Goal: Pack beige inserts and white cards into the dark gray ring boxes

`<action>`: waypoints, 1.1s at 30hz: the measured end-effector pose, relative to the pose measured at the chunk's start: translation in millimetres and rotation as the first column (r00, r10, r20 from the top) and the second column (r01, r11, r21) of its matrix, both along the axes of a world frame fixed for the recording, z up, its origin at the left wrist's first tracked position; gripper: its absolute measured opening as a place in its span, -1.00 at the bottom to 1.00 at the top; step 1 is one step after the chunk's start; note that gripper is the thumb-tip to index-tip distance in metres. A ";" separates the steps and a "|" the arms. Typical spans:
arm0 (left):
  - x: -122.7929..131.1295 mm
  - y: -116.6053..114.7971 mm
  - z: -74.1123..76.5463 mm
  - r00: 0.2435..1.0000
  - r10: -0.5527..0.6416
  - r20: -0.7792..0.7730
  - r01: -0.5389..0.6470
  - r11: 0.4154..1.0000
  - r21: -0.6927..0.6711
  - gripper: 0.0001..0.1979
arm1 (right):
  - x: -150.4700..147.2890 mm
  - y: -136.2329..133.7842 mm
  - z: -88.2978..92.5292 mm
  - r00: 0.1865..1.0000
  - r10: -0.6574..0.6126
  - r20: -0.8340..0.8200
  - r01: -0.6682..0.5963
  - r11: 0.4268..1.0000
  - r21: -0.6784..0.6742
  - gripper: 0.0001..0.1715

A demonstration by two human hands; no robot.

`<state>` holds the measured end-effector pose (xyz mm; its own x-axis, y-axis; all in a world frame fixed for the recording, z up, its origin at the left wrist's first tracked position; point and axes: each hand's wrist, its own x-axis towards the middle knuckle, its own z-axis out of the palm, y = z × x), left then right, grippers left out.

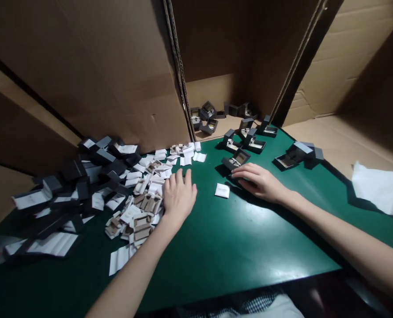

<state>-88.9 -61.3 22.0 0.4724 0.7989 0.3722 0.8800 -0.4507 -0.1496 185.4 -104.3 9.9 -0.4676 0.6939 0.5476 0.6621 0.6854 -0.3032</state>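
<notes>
My left hand (179,196) is spread, palm down, at the right side of a heap of small folded white card pieces (153,185). Nothing shows in its grasp. My right hand (258,180) has its fingers stretched out, with the tips close to the near side of an open dark jewellery-type box (236,159); whether they touch it I cannot tell. A small flat white square (222,190) with faint print lies on the green table (229,238), between my two hands.
Several dark boxes stand open behind, such as one box (256,142), with more inside a cardboard carton (213,81). To the left is a pile of dark boxes with white linings (84,185). White sheet material (382,187) lies at right.
</notes>
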 end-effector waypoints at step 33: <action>30.7 45.9 -4.0 0.897 -0.410 0.168 0.419 0.907 -0.025 -0.69 | 3.6 3.6 -4.5 0.983 -0.160 -0.087 0.150 0.983 -0.108 -0.78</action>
